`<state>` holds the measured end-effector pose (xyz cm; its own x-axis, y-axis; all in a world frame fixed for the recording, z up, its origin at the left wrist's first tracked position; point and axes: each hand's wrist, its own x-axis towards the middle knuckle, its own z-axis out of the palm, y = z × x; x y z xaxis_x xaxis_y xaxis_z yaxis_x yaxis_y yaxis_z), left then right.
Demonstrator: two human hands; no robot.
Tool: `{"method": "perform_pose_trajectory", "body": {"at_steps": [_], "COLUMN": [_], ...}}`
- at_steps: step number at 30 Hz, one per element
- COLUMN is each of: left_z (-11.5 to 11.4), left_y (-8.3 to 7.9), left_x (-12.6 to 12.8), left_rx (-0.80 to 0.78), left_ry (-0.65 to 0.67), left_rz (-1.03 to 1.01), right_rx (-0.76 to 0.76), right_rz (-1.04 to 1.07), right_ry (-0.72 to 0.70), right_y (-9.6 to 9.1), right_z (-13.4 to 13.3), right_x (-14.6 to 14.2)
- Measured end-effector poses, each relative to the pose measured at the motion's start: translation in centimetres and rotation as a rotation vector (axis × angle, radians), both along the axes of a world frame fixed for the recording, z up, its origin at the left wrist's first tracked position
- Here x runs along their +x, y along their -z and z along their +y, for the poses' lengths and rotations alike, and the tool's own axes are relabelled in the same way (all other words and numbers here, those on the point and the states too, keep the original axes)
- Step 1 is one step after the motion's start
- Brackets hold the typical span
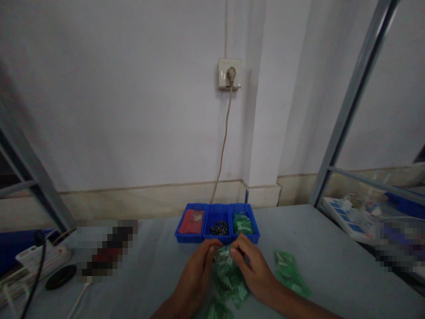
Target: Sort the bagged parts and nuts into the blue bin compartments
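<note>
Just in front of three joined blue bins, my left hand (198, 266) and my right hand (255, 267) pinch the upper edge of a green plastic packet (223, 257) between them. Its see-through film shows pale streaks, but the contents cannot be made out. Beneath it, more green packets (239, 292) lie on the table, and another green packet (217, 310) is cut off by the bottom edge. A separate pair of green packets (290, 271) rests to the right of my right hand.
The left blue bin (189, 239) holds red plastic bags, the middle bin (216, 212) small shiny dark pieces, the right bin (255, 235) green packets. A cable (225, 137) runs down from a wall socket (229, 74). Metal posts (352, 106) flank the grey tabletop (156, 248). A black round object (61, 277) lies left.
</note>
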<state>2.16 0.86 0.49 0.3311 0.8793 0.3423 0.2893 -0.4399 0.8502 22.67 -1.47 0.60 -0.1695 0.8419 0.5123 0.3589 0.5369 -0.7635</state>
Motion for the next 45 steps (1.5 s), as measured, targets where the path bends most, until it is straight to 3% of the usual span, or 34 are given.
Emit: {"method": "perform_pose_trajectory", "body": {"at_steps": [3,7,10,16,21,26,32,36,40,45], "left_z": [0.3,0.5,0.3,0.0,0.3,0.4,0.3,0.2,-0.1,-0.1], "left_y": [0.4,0.7,0.4,-0.4,0.2,0.5,0.6,0.7,-0.1,-0.6], "left_x": [-0.3,-0.6,-0.5,0.0,0.3,0.4,0.2,0.1,0.1,0.1], "left_rx": [0.152,0.348,0.408,0.215,0.009,-0.089,0.027,0.131,0.175,0.091], "left_ry": [-0.063,0.007,0.011,-0.111,-0.055,-0.06,-0.03,-0.002,-0.011,-0.104], "left_rz": [0.067,0.157,0.179,0.087,-0.037,-0.098,0.0,0.041,0.061,0.046], "right_rx": [-0.048,-0.145,-0.171,-0.122,-0.04,-0.005,-0.194,-0.252,-0.251,-0.178], "right_rz": [0.063,0.135,0.133,0.109,0.034,-0.059,0.104,0.165,0.155,0.109], "right_ry": [0.037,0.06,0.04,0.038,-0.031,-0.066,0.059,0.034,0.001,-0.011], "right_y": [0.3,0.7,0.6,0.4,0.4,0.0,1.1,1.4,0.9,0.4], "right_z": [0.2,0.6,0.7,0.3,0.3,0.4,0.7,0.9,0.6,-0.1], "right_x": [-0.1,-0.1,0.0,0.0,0.3,0.3,0.2,0.1,0.1,0.1]}}
